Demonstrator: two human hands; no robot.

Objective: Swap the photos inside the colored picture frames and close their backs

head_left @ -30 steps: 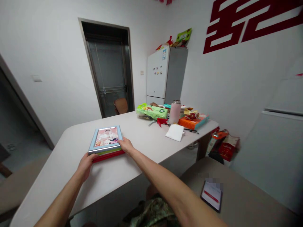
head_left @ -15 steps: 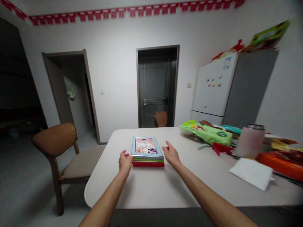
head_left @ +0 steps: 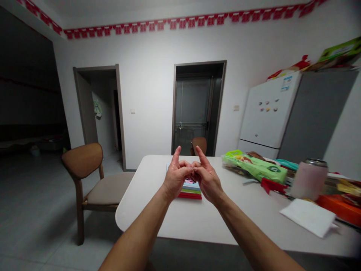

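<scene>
My left hand and my right hand meet knuckle to knuckle above the table, holding nothing that I can see. On each, one finger points up while the others are curled in with the thumb. Behind and below them lies a stack: a picture frame with a light blue border on top, a green layer under it and a red layer at the bottom. Both hands hide most of the picture and the stack's left part.
The white table holds a green packet, a pinkish jar, a white folded sheet, a red item and an orange box on its right side. A brown chair stands at the left.
Both hands have left the two sides of the stack, risen and come together in front of it, fingers curling. The view has turned slightly left. The stack stays on the table.
</scene>
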